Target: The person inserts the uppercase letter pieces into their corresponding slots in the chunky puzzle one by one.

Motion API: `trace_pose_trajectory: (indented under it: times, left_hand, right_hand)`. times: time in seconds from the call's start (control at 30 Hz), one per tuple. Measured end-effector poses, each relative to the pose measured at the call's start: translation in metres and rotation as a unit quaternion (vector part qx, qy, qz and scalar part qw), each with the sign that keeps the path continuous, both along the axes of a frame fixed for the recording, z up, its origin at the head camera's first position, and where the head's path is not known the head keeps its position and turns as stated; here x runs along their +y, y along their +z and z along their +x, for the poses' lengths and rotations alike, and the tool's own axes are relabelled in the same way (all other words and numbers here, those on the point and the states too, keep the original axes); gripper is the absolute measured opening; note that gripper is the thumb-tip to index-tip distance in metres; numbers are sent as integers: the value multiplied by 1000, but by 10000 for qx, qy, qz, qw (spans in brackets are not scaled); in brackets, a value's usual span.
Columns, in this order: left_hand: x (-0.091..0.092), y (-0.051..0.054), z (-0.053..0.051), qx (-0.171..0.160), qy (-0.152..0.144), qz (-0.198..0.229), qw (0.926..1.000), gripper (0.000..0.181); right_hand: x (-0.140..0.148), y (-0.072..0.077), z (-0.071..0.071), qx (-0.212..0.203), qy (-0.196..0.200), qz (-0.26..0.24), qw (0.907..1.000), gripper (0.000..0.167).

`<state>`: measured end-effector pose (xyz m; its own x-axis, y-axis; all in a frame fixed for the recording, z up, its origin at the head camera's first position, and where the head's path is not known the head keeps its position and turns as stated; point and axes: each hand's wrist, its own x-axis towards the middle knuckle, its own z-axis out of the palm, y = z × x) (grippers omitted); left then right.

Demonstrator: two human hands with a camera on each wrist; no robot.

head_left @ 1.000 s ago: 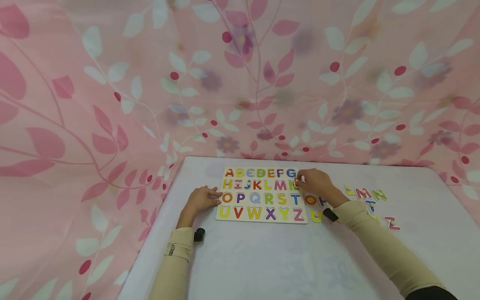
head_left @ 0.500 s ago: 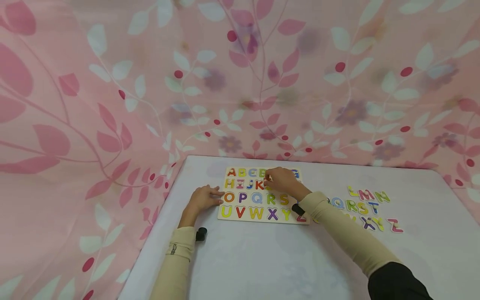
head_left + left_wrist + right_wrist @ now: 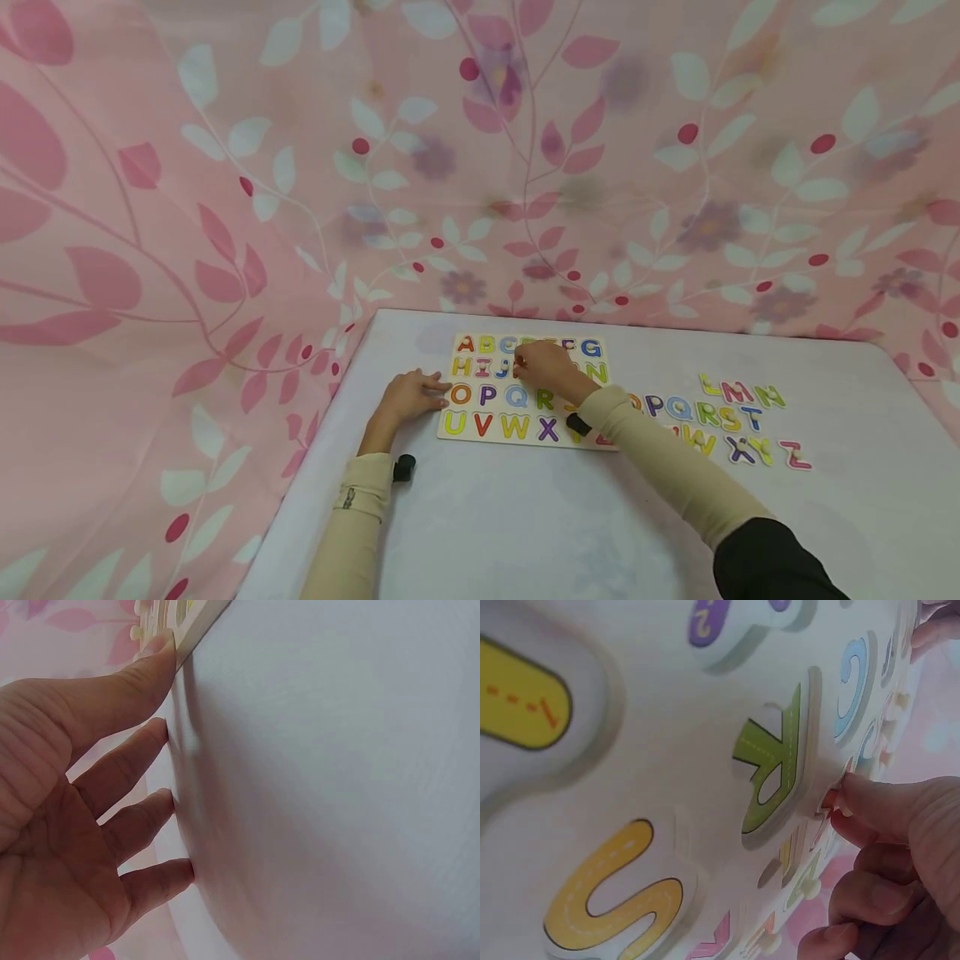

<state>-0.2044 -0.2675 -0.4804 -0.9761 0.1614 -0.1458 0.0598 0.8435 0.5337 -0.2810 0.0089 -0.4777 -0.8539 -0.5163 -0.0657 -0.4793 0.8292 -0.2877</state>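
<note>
Overall, we found the alphabet board (image 3: 471, 409) near the far left corner of the tabletop (image 3: 495, 517), loose letters (image 3: 707, 413) off its right edge, broad room before its near edge. The right hand (image 3: 546, 367) pinched a red piece (image 3: 829, 799) at the board, clear from the right wrist, barely from the head. The left wrist view showed the left hand (image 3: 82, 802) with fingers spread, thumb touching the board's edge.

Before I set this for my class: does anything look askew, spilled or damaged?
Nothing stands out. The puzzle board lies flat; the loose letters beside it form slightly uneven rows, none visibly broken. The right hand and sleeve hide some letters.
</note>
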Motion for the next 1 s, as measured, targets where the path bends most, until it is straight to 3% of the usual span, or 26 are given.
trace_pose_trajectory:
  times: [0.17,0.47,0.83,1.0]
  left_hand:
    - [1,1,0,57,-87,-55,9999,35]
    - [-3,0,2,63,-60,-126,9999,35]
    - [-3,-5,-2,92,-81,-55,9999,36]
    - [-2,-4,-2,65,-82,-44,9999,36]
  right_hand:
    - [4,3,4,80,-131,-31,9999,14]
    - [23,20,18,41,-241,-385,9990,18]
    - [77,33,29,-73,-559,-744,9956,21]
    - [109,31,33,-82,-805,-766,9938,23]
